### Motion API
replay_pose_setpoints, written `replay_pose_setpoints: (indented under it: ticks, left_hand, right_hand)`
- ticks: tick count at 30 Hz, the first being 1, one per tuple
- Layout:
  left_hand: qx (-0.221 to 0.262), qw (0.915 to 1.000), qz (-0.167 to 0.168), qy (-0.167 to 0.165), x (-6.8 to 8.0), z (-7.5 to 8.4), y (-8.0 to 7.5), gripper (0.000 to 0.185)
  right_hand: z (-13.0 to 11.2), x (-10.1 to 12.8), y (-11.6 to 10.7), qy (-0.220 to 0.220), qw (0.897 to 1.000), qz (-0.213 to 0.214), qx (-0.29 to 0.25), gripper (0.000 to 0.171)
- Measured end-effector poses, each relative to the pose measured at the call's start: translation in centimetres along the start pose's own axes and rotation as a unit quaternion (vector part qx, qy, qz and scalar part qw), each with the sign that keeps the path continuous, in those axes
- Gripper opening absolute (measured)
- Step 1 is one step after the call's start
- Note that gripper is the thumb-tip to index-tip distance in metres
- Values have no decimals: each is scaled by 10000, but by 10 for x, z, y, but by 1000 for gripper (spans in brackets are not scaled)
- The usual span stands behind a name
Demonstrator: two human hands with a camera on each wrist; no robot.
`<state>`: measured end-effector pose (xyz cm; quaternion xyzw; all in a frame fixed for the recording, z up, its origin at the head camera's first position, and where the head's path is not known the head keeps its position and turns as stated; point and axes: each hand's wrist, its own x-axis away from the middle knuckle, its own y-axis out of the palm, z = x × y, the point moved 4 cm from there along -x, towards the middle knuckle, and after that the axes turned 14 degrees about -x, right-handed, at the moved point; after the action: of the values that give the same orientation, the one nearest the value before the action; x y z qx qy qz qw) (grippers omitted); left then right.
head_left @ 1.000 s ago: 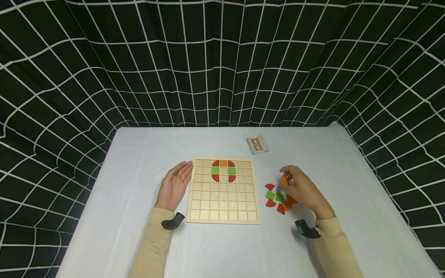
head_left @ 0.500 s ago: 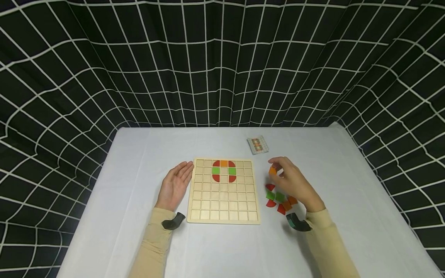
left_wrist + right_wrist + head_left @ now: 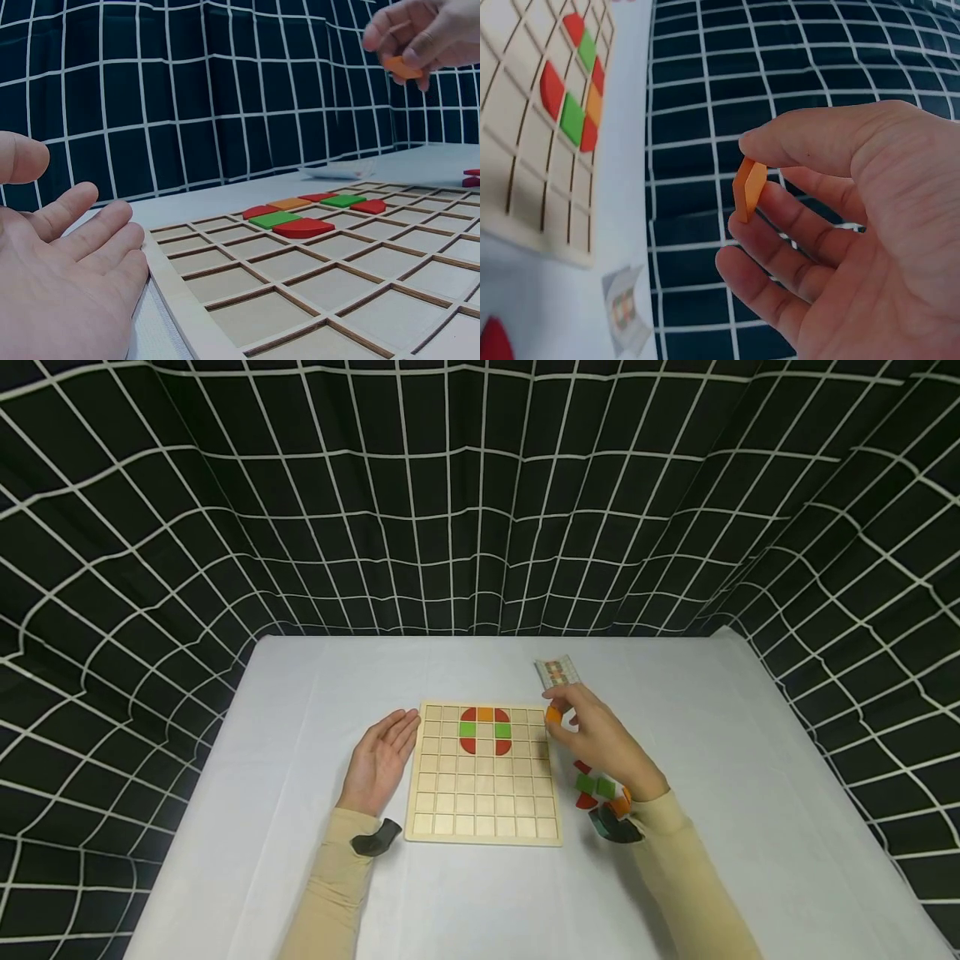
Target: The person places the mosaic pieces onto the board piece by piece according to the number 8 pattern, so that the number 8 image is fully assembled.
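A wooden grid board (image 3: 483, 810) (image 3: 360, 292) (image 3: 517, 172) lies mid-table with red, green and orange tiles (image 3: 484, 728) (image 3: 300, 216) (image 3: 574, 112) in its top rows. My right hand (image 3: 600, 743) (image 3: 424, 34) (image 3: 832, 247) pinches an orange tile (image 3: 553, 715) (image 3: 403, 69) (image 3: 748, 184) just above the board's upper right edge. Flat on the table, palm up, my left hand (image 3: 378, 760) (image 3: 60, 285) rests open against the board's left edge.
Loose red, green and orange tiles (image 3: 596, 787) lie right of the board, partly under my right wrist. A small pattern card (image 3: 557, 672) (image 3: 626, 309) sits behind the board. A black checked cloth (image 3: 480, 493) walls the white table (image 3: 300, 693).
My right hand has lifted the orange tile from the loose pile and carried it up and left to the board's right edge. The left hand stayed still.
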<state>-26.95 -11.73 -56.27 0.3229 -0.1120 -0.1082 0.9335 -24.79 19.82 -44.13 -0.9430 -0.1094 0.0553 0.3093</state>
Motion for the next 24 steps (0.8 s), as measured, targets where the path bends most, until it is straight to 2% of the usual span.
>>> replay_pose_setpoints:
  ticks: [7, 13, 19, 24]
  left_hand:
    - [-67, 10000, -7, 16, 0, 0, -1, 55]
    - [-62, 10000, -2, -9, -1, -1, -3, 57]
    - [-69, 9999, 25, -72, -2, -1, -3, 58]
    - [-39, 10000, 47, -60, -1, 0, -1, 59]
  right_hand:
    - [-14, -13, 15, -202, 9996, -167, 56, 44]
    - [-18, -25, 30, -200, 9992, -334, 106, 42]
    - [-20, -34, 44, -547, 9966, -592, 193, 37]
    - [-22, -40, 55, -604, 9950, -770, 223, 37]
